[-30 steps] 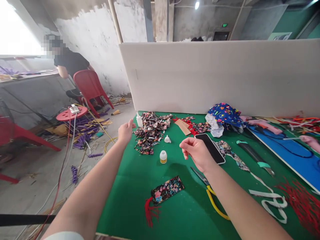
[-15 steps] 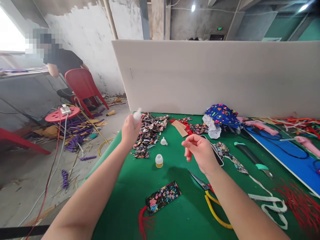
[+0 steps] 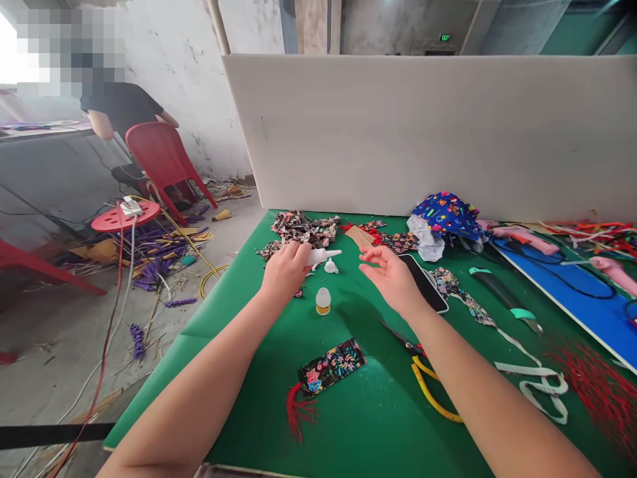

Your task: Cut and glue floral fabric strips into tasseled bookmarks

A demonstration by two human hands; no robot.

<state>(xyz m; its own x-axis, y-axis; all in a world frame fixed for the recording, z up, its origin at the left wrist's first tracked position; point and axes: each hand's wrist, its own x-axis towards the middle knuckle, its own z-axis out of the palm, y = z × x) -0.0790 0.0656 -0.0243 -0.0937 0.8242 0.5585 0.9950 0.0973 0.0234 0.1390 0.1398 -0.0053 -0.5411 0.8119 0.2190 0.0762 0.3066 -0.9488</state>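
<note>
My left hand (image 3: 283, 272) is closed around a small white squeeze bottle (image 3: 318, 255), tipped sideways so its thin nozzle points right. Facing that nozzle, my right hand (image 3: 393, 279) has its thumb and fingers curved and apart, with nothing visible between them. Just below the nozzle a small white funnel-shaped cap (image 3: 330, 266) rests on the green table. A small translucent bottle (image 3: 323, 302) with a yellow label stands nearer to me. Closer still lies a black floral fabric bookmark (image 3: 333, 366) with a red tassel (image 3: 299, 408). Yellow-handled scissors (image 3: 423, 385) lie partly under my right forearm.
Floral fabric scraps (image 3: 303, 229) are heaped behind my left hand. A phone (image 3: 423, 282), a utility knife (image 3: 505, 299), blue patterned cloth (image 3: 445, 222) and pink glue guns (image 3: 527, 239) lie right. A white board (image 3: 423, 133) closes the back. A person sits on a red chair (image 3: 159, 156).
The squeeze bottle in my left hand has come right and down, turning from upright to sideways. My right hand has gone from a pinch to parted fingers. The view has tilted down slightly.
</note>
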